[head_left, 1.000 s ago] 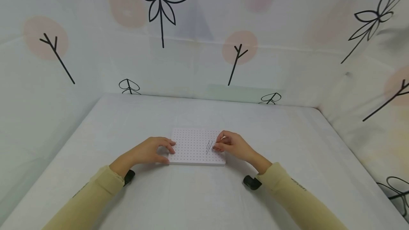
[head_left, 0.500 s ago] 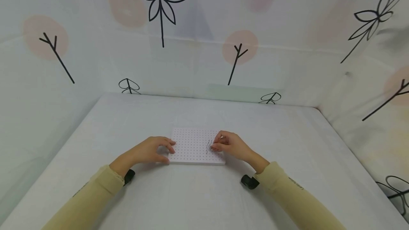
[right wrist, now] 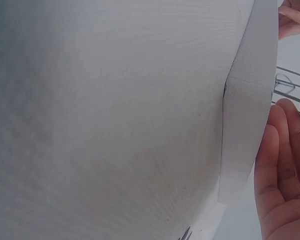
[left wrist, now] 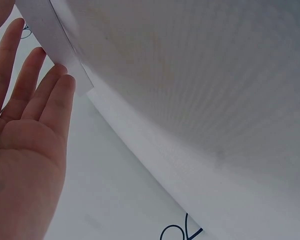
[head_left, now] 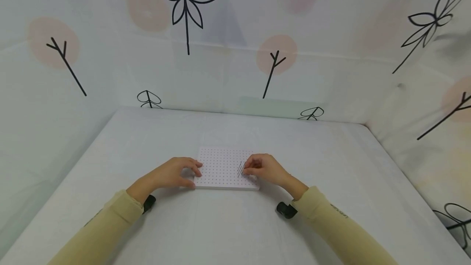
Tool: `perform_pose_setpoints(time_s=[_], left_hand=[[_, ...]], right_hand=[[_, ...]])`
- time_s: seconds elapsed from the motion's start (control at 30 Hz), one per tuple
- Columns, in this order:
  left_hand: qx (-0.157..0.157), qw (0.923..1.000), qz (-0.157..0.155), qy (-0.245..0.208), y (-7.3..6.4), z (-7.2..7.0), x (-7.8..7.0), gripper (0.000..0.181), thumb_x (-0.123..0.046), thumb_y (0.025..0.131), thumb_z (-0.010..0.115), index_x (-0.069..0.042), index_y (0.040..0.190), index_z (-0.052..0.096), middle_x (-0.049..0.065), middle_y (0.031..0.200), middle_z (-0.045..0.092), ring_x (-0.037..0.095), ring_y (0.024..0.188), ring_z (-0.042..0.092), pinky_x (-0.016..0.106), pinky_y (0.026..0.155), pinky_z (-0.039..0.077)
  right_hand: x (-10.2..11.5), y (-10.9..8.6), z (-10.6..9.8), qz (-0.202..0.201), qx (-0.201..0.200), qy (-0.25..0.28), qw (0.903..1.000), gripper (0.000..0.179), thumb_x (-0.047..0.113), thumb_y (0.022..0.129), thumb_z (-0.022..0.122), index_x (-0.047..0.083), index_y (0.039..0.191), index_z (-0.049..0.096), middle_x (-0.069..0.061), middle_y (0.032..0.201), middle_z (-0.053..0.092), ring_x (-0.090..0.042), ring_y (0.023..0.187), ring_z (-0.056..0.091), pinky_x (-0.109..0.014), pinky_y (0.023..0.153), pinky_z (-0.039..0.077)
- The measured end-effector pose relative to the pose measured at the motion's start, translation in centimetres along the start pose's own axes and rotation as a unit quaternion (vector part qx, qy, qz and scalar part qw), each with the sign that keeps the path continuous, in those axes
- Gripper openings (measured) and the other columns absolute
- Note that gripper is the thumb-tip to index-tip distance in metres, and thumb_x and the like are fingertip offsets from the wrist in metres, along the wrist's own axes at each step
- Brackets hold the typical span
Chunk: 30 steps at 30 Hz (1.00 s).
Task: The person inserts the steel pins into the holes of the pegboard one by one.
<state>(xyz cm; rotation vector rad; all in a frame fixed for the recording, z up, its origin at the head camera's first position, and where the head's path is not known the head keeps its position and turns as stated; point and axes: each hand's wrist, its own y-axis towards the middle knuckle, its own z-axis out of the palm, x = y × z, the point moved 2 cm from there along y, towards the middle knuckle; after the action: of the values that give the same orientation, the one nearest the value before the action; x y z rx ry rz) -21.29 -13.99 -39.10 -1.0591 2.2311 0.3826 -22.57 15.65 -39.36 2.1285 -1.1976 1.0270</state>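
Note:
A white board dotted with rows of small holes [head_left: 217, 171] lies flat on the table. Several thin dark metal pins [head_left: 240, 167] stand up at a slant on its right part; the right wrist view shows such pins [right wrist: 292, 74] jutting from the top face. My left hand [head_left: 174, 174] rests along the board's left edge, thumb by the near corner. In the left wrist view its fingers [left wrist: 57, 95] lie fairly straight against the side. My right hand [head_left: 265, 169] is over the right edge, thumb and forefinger together at one thin pin, whose lower end the fingers partly hide.
A white cloth covers the table [head_left: 217, 228]. Patterned cloth [head_left: 228, 77] with line-drawn flowers hangs behind and at the sides. A black wrist camera [head_left: 286, 210] sits under the right wrist, another [head_left: 149, 203] under the left.
My right hand has shifted slightly left towards the pins, its forefinger curling lower. My left hand and the board have stayed in place.

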Motion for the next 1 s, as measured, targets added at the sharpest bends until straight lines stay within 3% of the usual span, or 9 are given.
perform_pose_setpoints(time_s=[0.27, 0.63, 1.0], left_hand=[[-0.001, 1.0, 0.006, -0.001, 0.1, 0.0, 0.0, 0.022, -0.013, 0.074, 0.078, -0.019, 0.093, 0.069, 0.006, 0.125, 0.057, 0.03, 0.122, 0.045, 0.05, 0.101, 0.033], [-0.004, 0.9999, 0.01, 0.003, 0.1, 0.0, -0.1, 0.023, -0.013, 0.073, 0.079, -0.018, 0.093, 0.069, 0.007, 0.124, 0.058, 0.031, 0.122, 0.046, 0.049, 0.101, 0.033], [-0.002, 1.0, 0.007, -0.002, 0.0, 0.0, -0.1, 0.022, -0.013, 0.073, 0.078, -0.018, 0.093, 0.069, 0.007, 0.125, 0.057, 0.031, 0.122, 0.045, 0.05, 0.101, 0.033]], right_hand=[[-0.1, -0.4, -0.4, 0.008, -0.007, -0.03, 0.9995, 0.007, 0.009, 0.08, 0.073, 0.011, 0.082, 0.066, 0.005, 0.081, 0.064, -0.012, 0.075, 0.058, -0.025, 0.07, 0.049], [-0.6, -1.6, -1.7, 0.012, -0.017, -0.041, 0.999, 0.006, 0.009, 0.081, 0.072, 0.011, 0.084, 0.067, 0.005, 0.083, 0.064, -0.014, 0.081, 0.06, -0.03, 0.078, 0.05], [-1.7, -2.9, -2.9, 0.033, -0.024, -0.037, 0.9985, 0.005, 0.007, 0.083, 0.07, 0.01, 0.085, 0.067, 0.002, 0.082, 0.064, -0.017, 0.074, 0.056, -0.026, 0.062, 0.048]])
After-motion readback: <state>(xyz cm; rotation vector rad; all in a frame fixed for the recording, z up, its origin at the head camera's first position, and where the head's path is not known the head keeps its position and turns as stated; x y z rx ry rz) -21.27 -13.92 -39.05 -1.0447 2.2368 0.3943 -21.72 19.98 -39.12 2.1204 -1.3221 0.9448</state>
